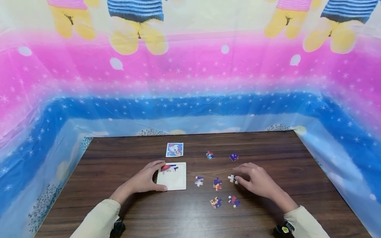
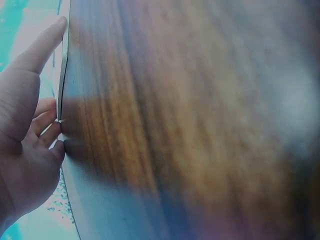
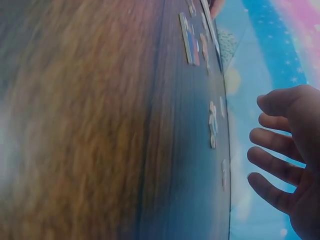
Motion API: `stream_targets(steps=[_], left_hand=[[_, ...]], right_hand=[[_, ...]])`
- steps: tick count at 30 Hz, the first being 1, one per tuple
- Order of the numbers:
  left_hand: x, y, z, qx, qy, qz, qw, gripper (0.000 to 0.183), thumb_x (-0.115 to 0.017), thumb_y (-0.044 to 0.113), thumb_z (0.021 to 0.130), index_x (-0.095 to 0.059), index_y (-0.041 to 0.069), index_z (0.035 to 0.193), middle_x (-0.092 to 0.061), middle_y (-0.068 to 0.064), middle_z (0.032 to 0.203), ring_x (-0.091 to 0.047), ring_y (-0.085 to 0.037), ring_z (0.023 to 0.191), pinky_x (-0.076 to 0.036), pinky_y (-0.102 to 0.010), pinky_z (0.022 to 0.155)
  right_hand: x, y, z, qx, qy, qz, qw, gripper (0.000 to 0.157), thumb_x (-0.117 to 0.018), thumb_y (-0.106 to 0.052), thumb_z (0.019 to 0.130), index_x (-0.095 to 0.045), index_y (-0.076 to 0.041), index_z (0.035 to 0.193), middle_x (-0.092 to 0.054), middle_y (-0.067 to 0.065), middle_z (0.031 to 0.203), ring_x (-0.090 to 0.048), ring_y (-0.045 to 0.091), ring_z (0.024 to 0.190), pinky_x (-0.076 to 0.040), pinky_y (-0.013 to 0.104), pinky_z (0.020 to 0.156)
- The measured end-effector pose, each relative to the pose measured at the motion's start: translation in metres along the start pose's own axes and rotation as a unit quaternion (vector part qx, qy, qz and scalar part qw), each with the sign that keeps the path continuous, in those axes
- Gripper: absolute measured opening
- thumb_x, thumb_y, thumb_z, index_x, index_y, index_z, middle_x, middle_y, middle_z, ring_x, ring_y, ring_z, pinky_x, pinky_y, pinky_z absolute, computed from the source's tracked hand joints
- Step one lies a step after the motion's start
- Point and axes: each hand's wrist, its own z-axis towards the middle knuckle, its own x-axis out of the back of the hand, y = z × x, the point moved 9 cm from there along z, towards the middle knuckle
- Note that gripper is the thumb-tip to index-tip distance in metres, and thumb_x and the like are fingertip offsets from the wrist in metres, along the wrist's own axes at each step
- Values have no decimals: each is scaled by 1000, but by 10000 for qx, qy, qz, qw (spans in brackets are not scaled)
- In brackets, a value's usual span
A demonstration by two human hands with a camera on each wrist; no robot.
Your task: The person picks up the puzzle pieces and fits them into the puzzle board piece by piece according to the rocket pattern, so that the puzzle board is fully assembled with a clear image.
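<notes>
A square white puzzle tray (image 1: 175, 181) lies on the table, with a bit of picture, red and white, fitted along its upper left. My left hand (image 1: 146, 178) grips it from the left side, thumb at the lower edge and fingers at the upper corner. In the left wrist view the thumb (image 2: 50, 42) lies along the tray's edge. My right hand (image 1: 256, 180) is over the right of the table, fingers spread and loosely bent, holding nothing. Just beneath its thumb lies a white puzzle piece (image 1: 232, 178), partly overlapped by the thumb tip.
Loose jigsaw pieces lie right of the tray: a pale one (image 1: 199, 181), a purple-red one (image 1: 217, 184), a purple-yellow one (image 1: 215, 202), a red-purple one (image 1: 233, 201), and two farther back (image 1: 210, 155). A small picture card (image 1: 174, 149) lies behind the tray. A printed cloth (image 1: 190, 109) surrounds the table.
</notes>
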Motion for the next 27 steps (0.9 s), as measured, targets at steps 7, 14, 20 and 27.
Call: stream_targets(steps=[7,14,20,27], left_hand=[[0,-1,0,-23,3,-1,10000,102,-83,58,79,-42,3,155,-37,-16,160,-34,-38,147,-37,-59,112],[-1,0,0,-39,16,-60,10000,102,-83,57,79,-42,3,155,-37,-15,160,-34,-37,147,-37,-59,112],[1,-1,1,-33,19,12,10000,103,-83,58,79,-42,3,155,-38,-15,160,-34,-37,147,-37,-59,112],[0,-2,1,-14,-12,-25,10000,104,-83,59,79,-41,3,155,-37,-15,161,-33,-37,148,-37,-59,112]], right_hand=[[-2,-12,5,66,72,150,9998,27,-77,-25,93,-77,-15,118,-73,-3,114,-68,16,107,-57,43,87],[-5,-15,11,160,-2,200,9997,27,-76,-26,94,-77,-16,119,-73,-2,116,-68,15,105,-58,41,82],[1,-2,18,127,162,102,9997,28,-75,-26,95,-76,-13,120,-73,4,119,-68,23,109,-57,46,86],[5,10,27,67,226,173,9996,30,-75,-25,95,-76,-11,121,-74,6,118,-68,27,111,-55,52,92]])
